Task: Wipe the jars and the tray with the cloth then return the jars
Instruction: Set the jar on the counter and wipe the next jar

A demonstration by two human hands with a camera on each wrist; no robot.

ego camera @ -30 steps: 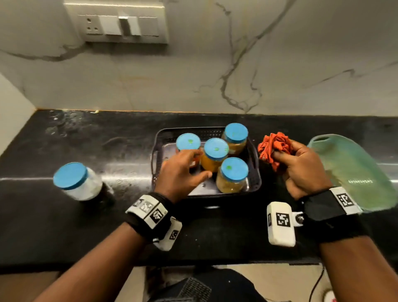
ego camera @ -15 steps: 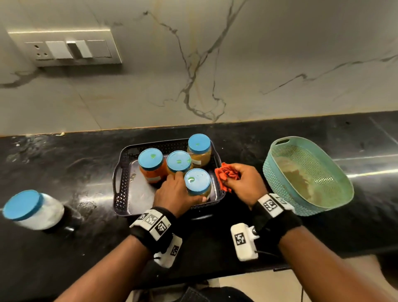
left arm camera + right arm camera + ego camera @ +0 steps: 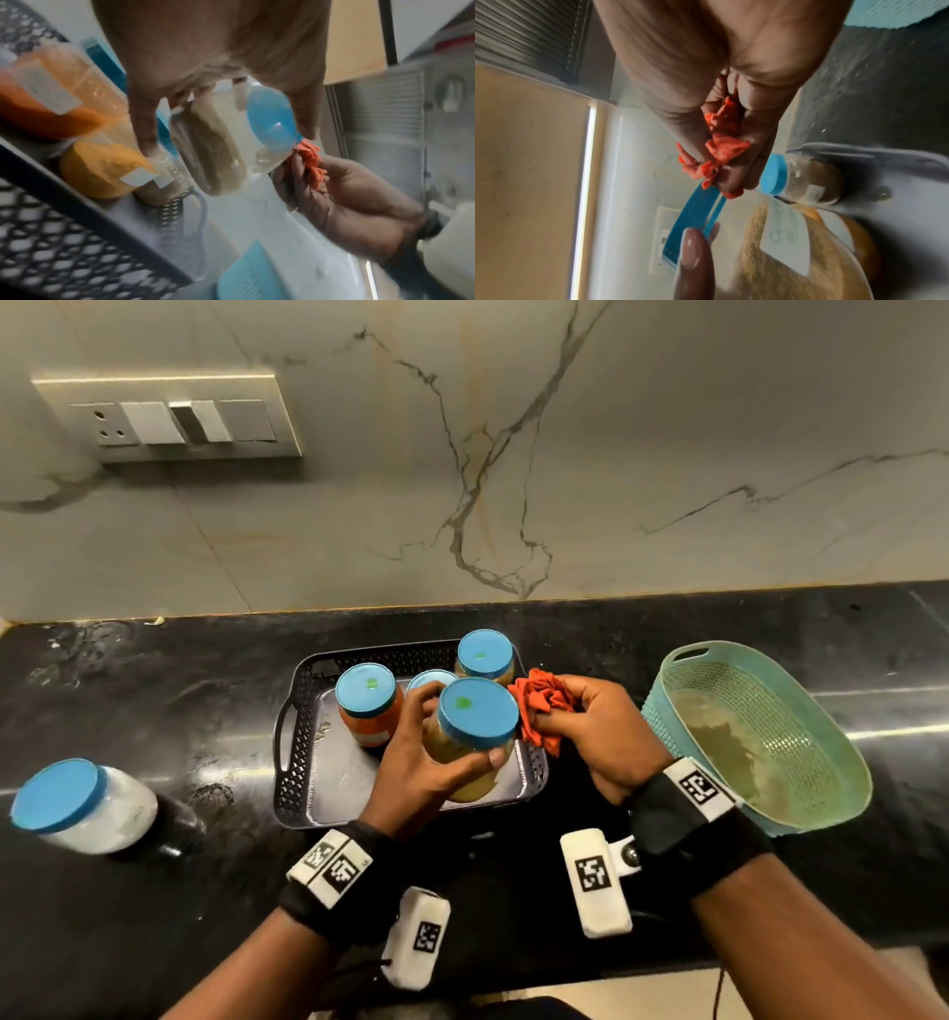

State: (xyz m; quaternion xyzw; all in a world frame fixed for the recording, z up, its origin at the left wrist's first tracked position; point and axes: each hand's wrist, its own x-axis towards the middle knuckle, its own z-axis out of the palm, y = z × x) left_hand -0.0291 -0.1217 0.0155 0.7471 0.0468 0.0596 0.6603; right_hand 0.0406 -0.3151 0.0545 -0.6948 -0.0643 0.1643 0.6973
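Low in the head view, the left hand (image 3: 416,762) curls thumb and fingers round a clear blue-lidded jar of yellowish-brown powder (image 3: 472,737), which is tilted and raised off the floor of the black perforated plastic tray (image 3: 295,762) at the frame's centre. Just right of it, the right hand (image 3: 601,737) pinches a crumpled orange-red cloth (image 3: 544,706) between thumb and fingers, the cloth touching the jar's lid edge. In the tray behind stand an orange-filled blue-lidded jar (image 3: 368,706), a jar half hidden by the left hand (image 3: 426,680), and a farther jar of yellowish powder (image 3: 485,657) at the tray's upper right corner. At the lower left of the frame a blue-lidded jar of white powder (image 3: 82,806) stands alone on the black stone bench (image 3: 154,711), well apart from the tray. At the right sits a teal perforated plastic basket (image 3: 760,742). Beyond, a grey veined marble wall (image 3: 565,454) carries a switch plate (image 3: 169,415) at the upper left.
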